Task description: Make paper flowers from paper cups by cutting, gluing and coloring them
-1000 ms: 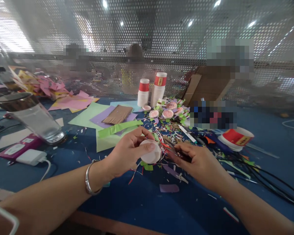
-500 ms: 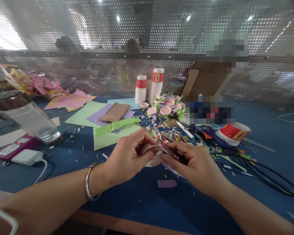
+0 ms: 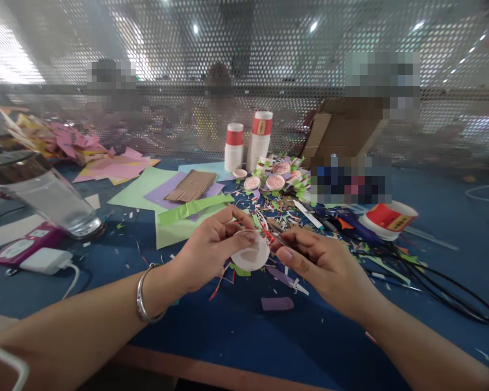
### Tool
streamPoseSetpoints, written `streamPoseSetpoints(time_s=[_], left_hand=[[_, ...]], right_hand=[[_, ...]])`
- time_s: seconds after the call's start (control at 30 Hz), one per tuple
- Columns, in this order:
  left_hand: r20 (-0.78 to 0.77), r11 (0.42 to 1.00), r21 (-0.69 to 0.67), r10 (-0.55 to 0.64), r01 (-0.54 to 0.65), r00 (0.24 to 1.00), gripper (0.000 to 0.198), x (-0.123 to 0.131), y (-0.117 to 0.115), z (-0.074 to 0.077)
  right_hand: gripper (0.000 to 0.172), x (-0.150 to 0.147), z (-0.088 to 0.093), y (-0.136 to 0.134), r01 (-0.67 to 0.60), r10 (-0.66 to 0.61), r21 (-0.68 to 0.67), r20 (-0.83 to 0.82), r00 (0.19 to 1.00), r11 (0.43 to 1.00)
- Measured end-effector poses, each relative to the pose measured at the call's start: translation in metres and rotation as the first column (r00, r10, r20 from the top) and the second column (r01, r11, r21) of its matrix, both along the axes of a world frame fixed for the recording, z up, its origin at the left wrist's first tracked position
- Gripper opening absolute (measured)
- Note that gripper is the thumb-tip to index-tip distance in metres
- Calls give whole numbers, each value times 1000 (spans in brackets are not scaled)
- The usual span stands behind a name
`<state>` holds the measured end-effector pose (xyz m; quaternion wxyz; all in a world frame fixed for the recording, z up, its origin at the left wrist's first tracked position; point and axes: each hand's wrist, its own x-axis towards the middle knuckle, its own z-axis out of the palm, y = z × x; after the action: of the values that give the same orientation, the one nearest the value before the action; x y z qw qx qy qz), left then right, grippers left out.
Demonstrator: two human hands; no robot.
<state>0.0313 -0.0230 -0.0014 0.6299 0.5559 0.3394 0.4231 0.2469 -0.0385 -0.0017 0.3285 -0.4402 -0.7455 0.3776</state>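
My left hand pinches a round white disc, which looks like the bottom of a paper cup, between thumb and fingers. Just to its right, my right hand is closed around scissors; fingers cover most of them, and the metal tip points toward the disc. A thin red-and-white strip shows between the two hands. Beneath and behind them, paper scraps litter the blue table. A purple paper piece lies nearer the front edge.
Two stacks of paper cups stand at the back, with several decorated discs in front. A red-banded cup and black cable are at right. Leftward are coloured sheets, corrugated cardboard, a glass jar and a power strip.
The white disc has turned so its flat face shows. My right hand and the scissors have drawn slightly to the right, leaving a wider gap from the left hand.
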Motion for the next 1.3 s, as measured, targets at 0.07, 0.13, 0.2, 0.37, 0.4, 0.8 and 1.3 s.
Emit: streamPoseSetpoints(time_s=[0.07,0.13,0.2,0.37,0.4,0.8,1.3], left_hand=[[-10,1000,2,10,-10,1000,19,0,1,-1],[-30,999,39,19,-18,999,19,0,2,-2],[-60,995,101,30,-24,998,17,0,3,-4],[-127,979,202,23,3,992,13,-1,0,-3],[-132,978,208,22,6,991,13,-1,0,-2],[-146,969,241,85,-48,986,14,-3,-1,2],[-139,980,198,57,-29,989,17,-2,-4,1]], right_hand=[[33,1,0,-1,8,-8,17,-4,1000,1000],[34,1,1,-3,16,-16,23,0,1000,1000],[34,2,1,-4,26,-27,37,26,999,999],[31,2,0,-4,58,-85,165,160,983,985],[31,3,-1,-4,59,-92,187,172,981,980],[32,6,-1,-6,-22,-87,373,273,958,928],[33,6,1,-7,-53,-54,339,298,953,939]])
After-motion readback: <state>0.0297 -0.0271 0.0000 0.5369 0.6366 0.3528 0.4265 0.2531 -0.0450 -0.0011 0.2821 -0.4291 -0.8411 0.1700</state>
